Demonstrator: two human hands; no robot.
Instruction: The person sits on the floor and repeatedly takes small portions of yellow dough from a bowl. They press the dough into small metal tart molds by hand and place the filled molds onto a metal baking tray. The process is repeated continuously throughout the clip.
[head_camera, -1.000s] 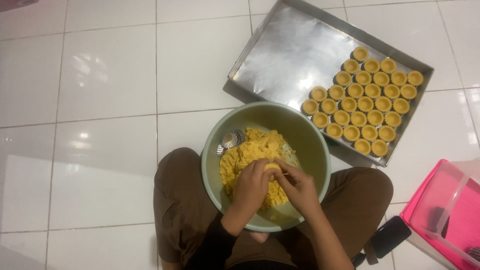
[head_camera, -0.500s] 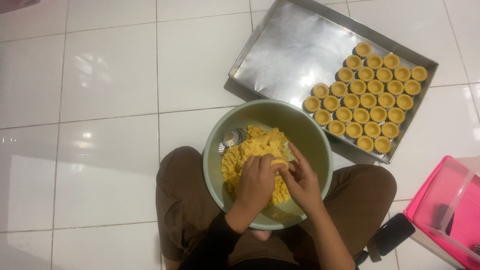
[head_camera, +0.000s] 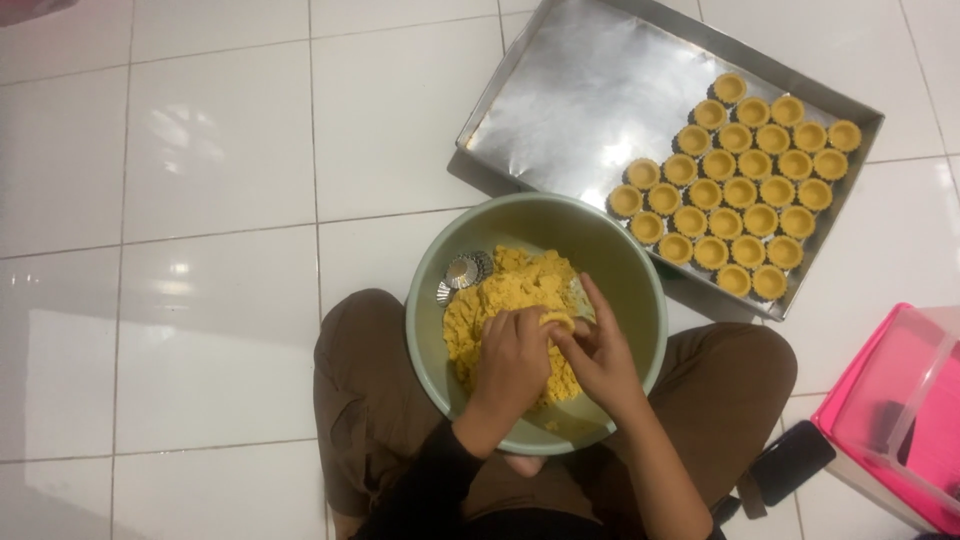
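Up and to the left of the left hand (head_camera: 512, 358), a few small fluted metal tart moulds (head_camera: 462, 273) lie stacked inside the pale green bowl (head_camera: 640, 270), against its wall at the edge of the yellow dough (head_camera: 505, 295). The left hand itself rests on top of the dough, its fingers curled and closed around a small lump of dough (head_camera: 556, 320) at the fingertips. Touching it on the other side, the right hand (head_camera: 600, 355) meets the same lump, thumb and forefinger pinching it while another finger sticks out straight. Both hands sit inside the bowl, which rests on the white tiled floor between the person's knees. Above and to the right of the right hand lies a rectangular metal baking tray (head_camera: 570, 100), with rows of dough-filled tart shells (head_camera: 740, 190) crowded into its right end. Lower right of that hand stands a pink plastic container (head_camera: 900, 410), and beside the knee a dark phone (head_camera: 790, 462).
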